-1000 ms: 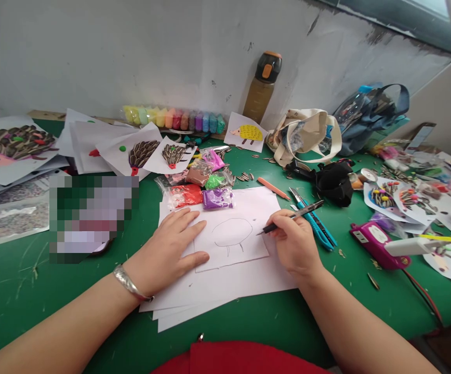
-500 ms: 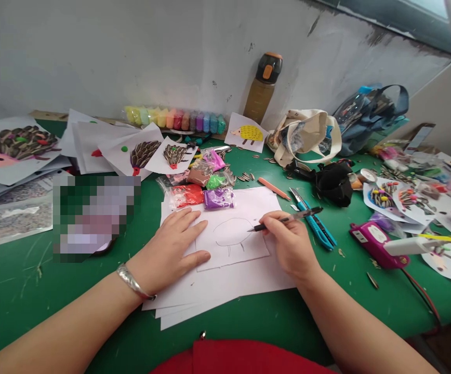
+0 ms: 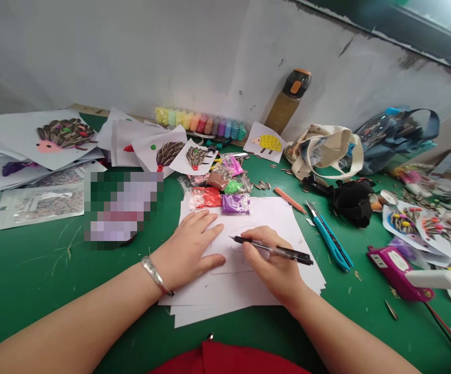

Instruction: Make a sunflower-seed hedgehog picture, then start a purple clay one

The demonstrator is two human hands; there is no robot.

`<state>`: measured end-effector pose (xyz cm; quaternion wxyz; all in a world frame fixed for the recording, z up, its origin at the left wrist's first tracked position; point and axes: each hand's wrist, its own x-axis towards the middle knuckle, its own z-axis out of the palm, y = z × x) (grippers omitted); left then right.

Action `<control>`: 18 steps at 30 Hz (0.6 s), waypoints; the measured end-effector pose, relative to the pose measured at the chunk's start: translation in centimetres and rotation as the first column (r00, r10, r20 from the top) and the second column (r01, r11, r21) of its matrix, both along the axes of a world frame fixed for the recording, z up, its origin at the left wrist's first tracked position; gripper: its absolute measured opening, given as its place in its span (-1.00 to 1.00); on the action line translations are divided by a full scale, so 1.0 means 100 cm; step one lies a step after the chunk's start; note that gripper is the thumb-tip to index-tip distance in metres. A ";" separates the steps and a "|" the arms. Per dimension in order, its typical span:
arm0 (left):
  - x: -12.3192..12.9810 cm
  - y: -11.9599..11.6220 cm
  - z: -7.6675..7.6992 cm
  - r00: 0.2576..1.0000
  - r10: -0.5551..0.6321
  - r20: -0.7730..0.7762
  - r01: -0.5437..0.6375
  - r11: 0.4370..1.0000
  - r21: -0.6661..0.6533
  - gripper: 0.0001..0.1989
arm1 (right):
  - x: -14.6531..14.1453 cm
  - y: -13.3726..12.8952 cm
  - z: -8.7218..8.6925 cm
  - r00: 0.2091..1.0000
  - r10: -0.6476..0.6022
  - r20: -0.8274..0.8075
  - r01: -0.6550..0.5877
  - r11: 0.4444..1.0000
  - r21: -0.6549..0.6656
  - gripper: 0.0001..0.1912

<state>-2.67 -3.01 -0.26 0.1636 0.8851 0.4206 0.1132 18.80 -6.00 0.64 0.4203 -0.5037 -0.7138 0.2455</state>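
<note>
Right hand (image 3: 273, 266) is pinching a black pen (image 3: 276, 251) in a narrow tripod-style grip, tip down at the drawing. Left hand (image 3: 188, 254) lies flat and open, fingers spread, pinning the white paper sheet (image 3: 229, 265) that sits on a loose paper stack (image 3: 225, 309), near the middle of the green cutting mat (image 3: 34, 291). State of the sheet: a thin pen outline (image 3: 238, 246) is on it, with a rounded curve and a short line or two below, but the right hand covers most of it, so can't confirm how complete it is. No sunflower seeds (image 3: 262, 185) or clay on the visible part of the sheet; only pen line so far. Just above the sheet edge are packets of red clay (image 3: 206, 197) and purple clay (image 3: 235, 204). Orange pencil (image 3: 290, 201) and blue craft knife (image 3: 329, 241) lie to the right of the stack, not in hand. Further back, finished-looking seed hedgehog pictures (image 3: 170, 155) are piled on the left, and a yellow clay hedgehog picture (image 3: 266, 145) leans near the wall. Purple hot glue gun stand (image 3: 399, 272) sits at far right, well apart from both hands.
</note>
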 end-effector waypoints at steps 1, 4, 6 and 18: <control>0.000 0.000 0.000 1.000 0.001 -0.005 -0.001 1.000 -0.003 -0.39 | 0.001 0.000 -0.002 1.000 0.008 0.012 -0.008 1.000 0.002 -0.87; 0.000 0.000 0.002 1.000 -0.002 -0.012 0.002 1.000 -0.008 -0.40 | 0.005 0.002 -0.005 1.000 0.010 0.014 -0.010 1.000 -0.026 -0.88; 0.000 0.001 0.002 1.000 -0.009 -0.016 0.009 1.000 -0.009 -0.39 | 0.005 0.004 -0.007 1.000 0.010 0.012 -0.009 0.999 -0.045 -0.88; -0.001 0.001 0.002 1.000 -0.026 0.003 0.026 1.000 -0.006 -0.39 | 0.004 0.005 -0.008 0.999 0.013 0.049 -0.010 0.999 -0.049 -0.88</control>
